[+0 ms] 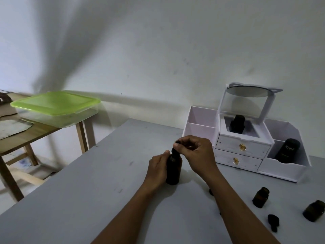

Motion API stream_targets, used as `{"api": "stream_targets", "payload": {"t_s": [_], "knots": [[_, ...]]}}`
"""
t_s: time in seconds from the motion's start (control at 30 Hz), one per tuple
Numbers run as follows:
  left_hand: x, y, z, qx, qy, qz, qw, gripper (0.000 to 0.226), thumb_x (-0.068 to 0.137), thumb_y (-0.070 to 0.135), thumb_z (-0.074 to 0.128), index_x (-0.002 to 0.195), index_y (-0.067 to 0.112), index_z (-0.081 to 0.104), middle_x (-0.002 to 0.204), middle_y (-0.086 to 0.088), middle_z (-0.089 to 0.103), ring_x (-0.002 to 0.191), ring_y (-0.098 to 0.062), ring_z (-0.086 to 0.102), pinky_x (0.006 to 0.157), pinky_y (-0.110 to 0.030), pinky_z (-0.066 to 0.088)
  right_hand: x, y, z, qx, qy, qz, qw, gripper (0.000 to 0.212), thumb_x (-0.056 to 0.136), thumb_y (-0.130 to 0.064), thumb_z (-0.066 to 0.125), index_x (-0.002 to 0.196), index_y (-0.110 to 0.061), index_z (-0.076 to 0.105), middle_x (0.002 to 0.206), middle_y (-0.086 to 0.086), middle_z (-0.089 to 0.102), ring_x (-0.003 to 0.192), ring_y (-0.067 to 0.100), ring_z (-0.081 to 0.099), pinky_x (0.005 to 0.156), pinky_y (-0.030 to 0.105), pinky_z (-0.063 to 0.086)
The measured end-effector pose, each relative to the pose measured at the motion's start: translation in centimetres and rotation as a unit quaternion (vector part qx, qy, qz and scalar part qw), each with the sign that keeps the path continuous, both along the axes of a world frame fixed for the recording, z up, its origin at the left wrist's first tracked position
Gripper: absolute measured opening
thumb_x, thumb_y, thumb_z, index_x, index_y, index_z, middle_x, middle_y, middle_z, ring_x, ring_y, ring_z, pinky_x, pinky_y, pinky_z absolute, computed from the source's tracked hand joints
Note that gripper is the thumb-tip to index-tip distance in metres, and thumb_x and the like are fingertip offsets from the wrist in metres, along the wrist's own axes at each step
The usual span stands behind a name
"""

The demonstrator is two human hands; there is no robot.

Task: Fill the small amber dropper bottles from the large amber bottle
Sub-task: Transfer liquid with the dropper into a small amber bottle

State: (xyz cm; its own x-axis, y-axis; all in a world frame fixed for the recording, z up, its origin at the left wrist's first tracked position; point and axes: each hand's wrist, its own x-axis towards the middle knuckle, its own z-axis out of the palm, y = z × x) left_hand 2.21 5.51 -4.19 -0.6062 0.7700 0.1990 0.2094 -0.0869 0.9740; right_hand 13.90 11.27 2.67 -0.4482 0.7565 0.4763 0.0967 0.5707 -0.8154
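Left of the white organizer (226, 144), the left hand (157, 169) grips the upright large amber bottle (173, 170); the right hand (197, 152) pinches its cap (174, 153). Two small amber bottles (260, 197) (314, 210) stand before the organizer (contents too dark to tell), whose right bin holds a black tube (288, 150).
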Motion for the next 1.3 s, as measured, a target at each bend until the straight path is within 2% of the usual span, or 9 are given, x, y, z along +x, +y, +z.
{"api": "stream_targets", "payload": {"t_s": [0.17, 0.27, 0.4, 0.47, 0.6, 0.73, 0.87, 1.03, 1.3], "knots": [[0.35, -0.28, 0.27, -0.002, 0.003, 0.009, 1.0, 0.036, 0.103, 0.031, 0.036, 0.076, 0.025, 0.06, 0.078, 0.009, 0.057, 0.077, -0.01, 0.056, 0.062, -0.01, 0.044, 0.03, 0.06, -0.2, 0.0, 0.008, -0.009, 1.0, 0.007, 0.081, -0.011, 0.08, 0.079, -0.018, 0.079, 0.076, -0.003, 0.077, 0.073, 0.012, 0.073, 0.077, 0.032, 0.061], [0.27, -0.11, 0.17, -0.012, -0.01, 0.003, 1.0, 0.04, 0.102, 0.033, 0.037, 0.073, 0.021, 0.062, 0.075, 0.005, 0.058, 0.075, -0.013, 0.056, 0.066, -0.02, 0.043, -0.06, -0.02, -0.21, 0.003, 0.015, -0.01, 1.0, 0.009, 0.082, -0.008, 0.079, 0.08, -0.017, 0.079, 0.075, -0.004, 0.076, 0.072, 0.01, 0.073, 0.077, 0.03, 0.062], [-0.12, 0.29, -0.4, -0.02, 0.003, 0.0, 1.0, 0.044, 0.101, 0.037, 0.038, 0.082, 0.009, 0.065, 0.075, -0.004, 0.059, 0.073, -0.018, 0.055, 0.067, -0.031, 0.042, -0.03, -0.06, -0.15, 0.008, 0.022, -0.008, 1.0, 0.013, 0.081, -0.007, 0.079, 0.078, -0.019, 0.079, 0.075, -0.002, 0.077, 0.071, 0.013, 0.074, 0.077, 0.032, 0.062], [-0.15, 0.33, -0.47, -0.018, 0.004, -0.003, 1.0, 0.041, 0.101, 0.036, 0.038, 0.081, 0.011, 0.064, 0.074, -0.002, 0.059, 0.073, -0.018, 0.055, 0.068, -0.031, 0.042, -0.03, -0.08, -0.14, 0.009, 0.021, -0.006, 1.0, 0.013, 0.081, -0.007, 0.079, 0.078, -0.019, 0.078, 0.075, -0.001, 0.077, 0.072, 0.014, 0.074, 0.077, 0.033, 0.062], [0.01, 0.23, -0.29, -0.002, 0.01, -0.005, 1.0, 0.038, 0.102, 0.03, 0.038, 0.074, 0.025, 0.062, 0.077, 0.007, 0.061, 0.075, -0.011, 0.059, 0.065, -0.016, 0.047, -0.1, -0.07, -0.26, 0.017, 0.016, -0.008, 1.0, 0.009, 0.082, -0.009, 0.078, 0.08, -0.018, 0.078, 0.076, -0.003, 0.076, 0.072, 0.012, 0.073, 0.077, 0.031, 0.062], [0.23, -0.08, 0.0, 0.04, 0.008, -0.012, 0.999, 0.033, 0.102, 0.025, 0.04, 0.08, 0.036, 0.063, 0.083, 0.014, 0.065, 0.082, -0.009, 0.063, 0.074, -0.02, 0.052, -0.2, -0.08, -0.3, 0.02, 0.014, -0.014, 1.0, 0.004, 0.082, -0.013, 0.078, 0.084, -0.017, 0.078, 0.078, -0.004, 0.076, 0.074, 0.012, 0.073, 0.076, 0.032, 0.062], [0.01, -0.19, -0.05, 0.079, 0.044, -0.018, 0.996, 0.028, 0.101, 0.023, 0.043, 0.09, 0.035, 0.066, 0.089, 0.013, 0.069, 0.088, -0.007, 0.066, 0.076, -0.018, 0.054, -0.25, -0.17, -0.14, 0.02, 0.017, -0.018, 0.999, 0.006, 0.082, -0.014, 0.079, 0.085, -0.019, 0.078, 0.078, -0.005, 0.076, 0.075, 0.011, 0.073, 0.077, 0.033, 0.062], [-0.17, -0.22, -0.19, 0.096, 0.049, -0.019, 0.994, 0.024, 0.09, 0.034, 0.044, 0.094, 0.037, 0.067, 0.09, 0.022, 0.07, 0.092, -0.002, 0.065, 0.08, -0.021, 0.056, -0.16, -0.25, 0.08, 0.016, 0.025, -0.017, 0.999, 0.006, 0.083, -0.014, 0.079, 0.085, -0.019, 0.078, 0.078, -0.005, 0.076, 0.075, 0.012, 0.073, 0.077, 0.036, 0.062], [-0.1, -0.32, -0.3, 0.094, 0.045, -0.019, 0.994, 0.023, 0.094, 0.027, 0.047, 0.097, 0.032, 0.069, 0.094, 0.016, 0.071, 0.095, -0.006, 0.065, 0.085, -0.026, 0.055, -0.06, -0.4, 0.64, 0.017, 0.041, -0.008, 0.999, 0.005, 0.082, -0.015, 0.079, 0.087, -0.017, 0.079, 0.077, -0.003, 0.077, 0.074, 0.013, 0.074, 0.077, 0.041, 0.062]]}}
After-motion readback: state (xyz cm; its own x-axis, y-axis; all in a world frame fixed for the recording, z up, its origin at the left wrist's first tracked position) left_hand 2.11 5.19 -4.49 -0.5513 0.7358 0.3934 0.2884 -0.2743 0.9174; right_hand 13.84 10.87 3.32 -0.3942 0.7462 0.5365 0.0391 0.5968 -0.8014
